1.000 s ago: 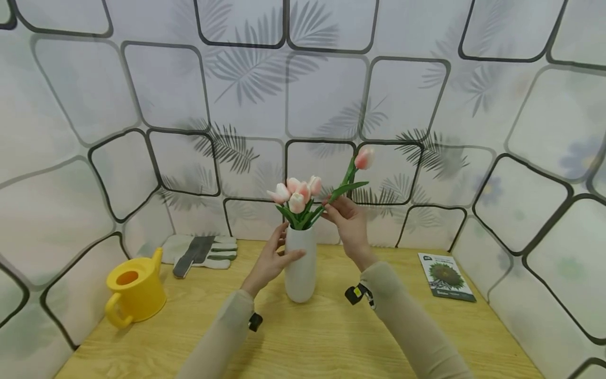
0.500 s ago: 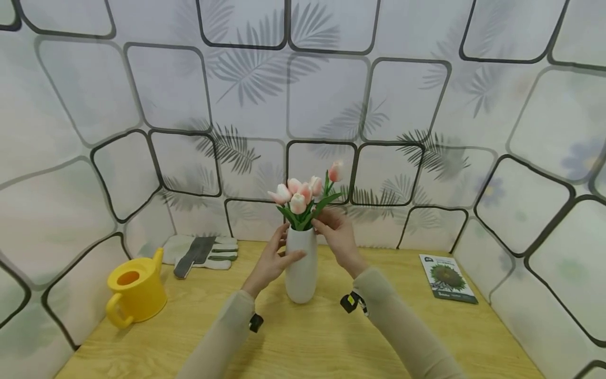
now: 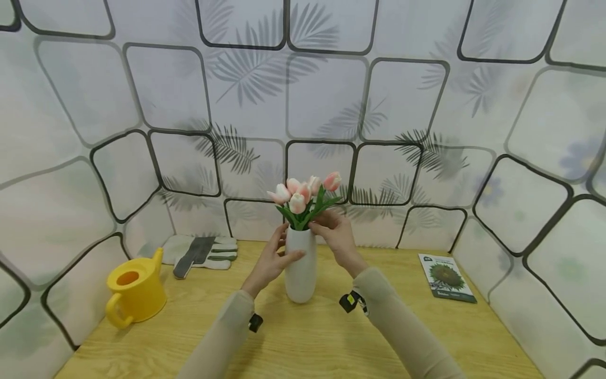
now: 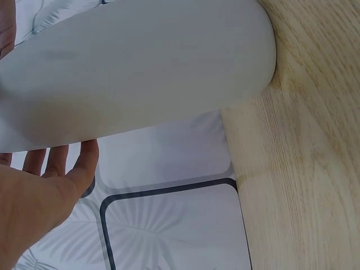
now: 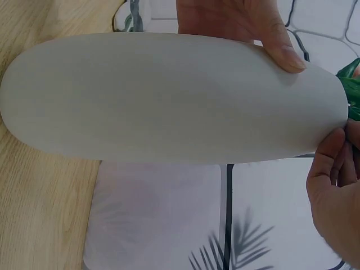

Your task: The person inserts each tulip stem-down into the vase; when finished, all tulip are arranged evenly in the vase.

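A white vase [image 3: 300,271] stands upright on the wooden table, with several pale pink tulips [image 3: 297,203] in its mouth. My left hand [image 3: 270,263] grips the vase's upper left side. In the right wrist view the thumb [image 5: 281,48] of that hand lies along the white wall, while its fingers [image 4: 84,163] reach behind it in the left wrist view. At the right of the rim, my right hand [image 3: 338,239] pinches the stem of a pinker tulip [image 3: 332,181], whose bloom leans right of the bunch. The fingertips hide the pinched part of the stem.
A yellow watering can [image 3: 142,295] stands at the left of the table [image 3: 303,347]. Behind it lies a grey and white glove [image 3: 203,252]. On the right is a sunflower seed packet [image 3: 446,277]. Patterned walls [image 3: 326,95] enclose the back and sides.
My right hand has moved left and down to the vase's rim, lowering the pinker tulip's stem into the mouth beside the other flowers. The left hand and vase have stayed put.
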Demonstrator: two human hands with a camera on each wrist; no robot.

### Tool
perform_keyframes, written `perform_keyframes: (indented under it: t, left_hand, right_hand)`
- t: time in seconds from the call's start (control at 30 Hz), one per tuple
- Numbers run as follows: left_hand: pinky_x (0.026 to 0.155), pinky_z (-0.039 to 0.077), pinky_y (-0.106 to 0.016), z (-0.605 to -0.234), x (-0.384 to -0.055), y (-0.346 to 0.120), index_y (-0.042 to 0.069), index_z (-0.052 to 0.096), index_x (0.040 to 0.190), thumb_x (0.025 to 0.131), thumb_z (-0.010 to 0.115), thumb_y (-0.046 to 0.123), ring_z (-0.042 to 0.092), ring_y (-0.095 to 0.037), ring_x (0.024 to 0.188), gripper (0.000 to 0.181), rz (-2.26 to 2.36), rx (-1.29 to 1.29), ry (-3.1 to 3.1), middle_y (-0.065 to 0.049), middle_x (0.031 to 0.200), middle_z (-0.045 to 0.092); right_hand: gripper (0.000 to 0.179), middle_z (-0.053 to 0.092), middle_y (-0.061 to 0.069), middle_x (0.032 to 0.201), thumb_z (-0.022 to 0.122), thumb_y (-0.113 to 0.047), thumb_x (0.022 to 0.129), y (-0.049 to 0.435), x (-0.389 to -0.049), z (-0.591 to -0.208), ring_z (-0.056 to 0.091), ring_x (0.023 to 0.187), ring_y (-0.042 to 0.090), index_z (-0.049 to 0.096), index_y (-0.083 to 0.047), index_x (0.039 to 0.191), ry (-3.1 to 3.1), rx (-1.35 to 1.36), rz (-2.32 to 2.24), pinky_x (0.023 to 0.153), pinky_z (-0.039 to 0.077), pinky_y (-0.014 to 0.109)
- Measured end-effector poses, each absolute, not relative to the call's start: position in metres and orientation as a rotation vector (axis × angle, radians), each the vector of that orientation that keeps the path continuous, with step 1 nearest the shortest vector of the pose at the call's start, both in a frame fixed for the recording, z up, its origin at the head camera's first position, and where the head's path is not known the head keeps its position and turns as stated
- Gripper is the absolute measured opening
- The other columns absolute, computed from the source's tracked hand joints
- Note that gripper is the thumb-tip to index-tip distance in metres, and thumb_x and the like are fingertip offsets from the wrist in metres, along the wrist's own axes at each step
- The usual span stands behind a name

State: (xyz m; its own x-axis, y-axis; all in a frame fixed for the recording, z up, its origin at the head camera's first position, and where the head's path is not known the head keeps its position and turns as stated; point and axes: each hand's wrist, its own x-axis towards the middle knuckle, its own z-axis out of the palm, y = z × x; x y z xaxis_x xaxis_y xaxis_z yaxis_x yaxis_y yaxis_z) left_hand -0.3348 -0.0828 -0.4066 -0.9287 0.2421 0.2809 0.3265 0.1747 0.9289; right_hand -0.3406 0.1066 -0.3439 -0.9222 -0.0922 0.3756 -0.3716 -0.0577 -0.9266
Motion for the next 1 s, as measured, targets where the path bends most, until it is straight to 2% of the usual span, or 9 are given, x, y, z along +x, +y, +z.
perform_keyframes:
  t: [0.17, 0.47, 0.7, 1.0]
  left_hand:
    - [0.098, 0.048, -0.053, -0.4066, -0.3336, -0.0830, 0.036, 0.027, 0.152, 0.086, 0.075, 0.044, 0.048, -0.033, 0.130, 0.082, -1.901, -0.561, -2.359, -0.008, 0.137, 0.044]
    - [0.099, 0.047, -0.054, -0.4066, -0.3356, -0.0831, 0.037, 0.027, 0.152, 0.085, 0.075, 0.044, 0.048, -0.034, 0.130, 0.083, -1.920, -0.557, -2.361, -0.008, 0.138, 0.044]
    - [0.102, 0.045, -0.056, -0.4057, -0.3345, -0.0827, 0.030, 0.023, 0.155, 0.089, 0.074, 0.033, 0.045, -0.036, 0.132, 0.083, -1.948, -0.530, -2.377, -0.012, 0.142, 0.041]
    - [0.101, 0.046, -0.054, -0.4091, -0.3359, -0.0834, 0.038, 0.025, 0.152, 0.086, 0.075, 0.042, 0.046, -0.032, 0.131, 0.083, -1.922, -0.558, -2.357, -0.007, 0.140, 0.043]
  right_hand:
    - [0.032, 0.072, 0.005, 0.108, 0.071, -0.008, 0.090, 0.1088, -0.3411, -0.3425, 0.068, 0.094, 0.012, 0.066, -0.001, 0.121, -1.984, 0.463, 2.169, 0.081, 0.058, 0.032]
    - [0.026, 0.073, 0.002, 0.098, 0.071, -0.012, 0.091, 0.1052, -0.3446, -0.3438, 0.068, 0.087, 0.011, 0.069, 0.003, 0.112, -2.001, 0.437, 2.076, 0.074, 0.058, 0.029]
    - [0.023, 0.071, -0.002, 0.092, 0.070, -0.011, 0.092, 0.1073, -0.3447, -0.3501, 0.066, 0.084, 0.011, 0.069, 0.005, 0.108, -2.064, 0.438, 2.053, 0.075, 0.057, 0.029]
    - [0.027, 0.071, -0.002, 0.099, 0.069, -0.012, 0.092, 0.1125, -0.3454, -0.3495, 0.066, 0.090, 0.012, 0.068, 0.003, 0.115, -2.102, 0.476, 2.119, 0.077, 0.057, 0.029]
